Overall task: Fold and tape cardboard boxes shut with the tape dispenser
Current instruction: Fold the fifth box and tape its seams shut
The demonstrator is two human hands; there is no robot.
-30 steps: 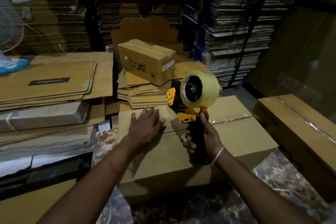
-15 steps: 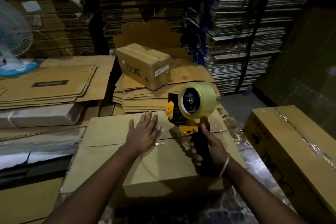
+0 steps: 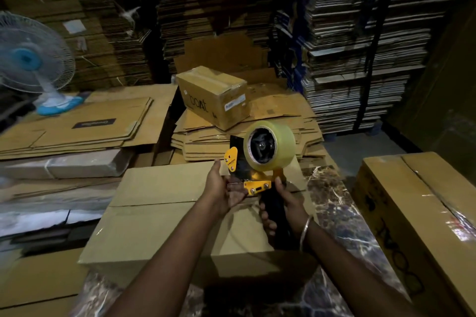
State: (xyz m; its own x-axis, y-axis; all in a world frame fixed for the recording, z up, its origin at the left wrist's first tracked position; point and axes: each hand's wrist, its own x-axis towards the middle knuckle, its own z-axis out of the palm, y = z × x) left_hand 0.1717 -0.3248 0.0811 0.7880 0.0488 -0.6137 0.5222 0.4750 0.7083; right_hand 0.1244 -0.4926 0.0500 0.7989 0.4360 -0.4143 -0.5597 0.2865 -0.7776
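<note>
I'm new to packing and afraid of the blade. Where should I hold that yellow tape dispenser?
Grip the tape dispenser by its black handle, from below and behind, as the right hand does. The handle hangs under the roll, away from the front edge where the left hand touches.

Tape dispenser (image 3: 257,175): yellow frame, black handle, clear-yellowish roll. Boxes (image 3: 164,203): plain brown. Table (image 3: 332,203): dark marbled. Fan (image 3: 28,59): blue hub.

A dark marbled tabletop (image 3: 332,203) carries the closed cardboard box (image 3: 164,203); a taped box (image 3: 422,216) stands just beside it.
</note>
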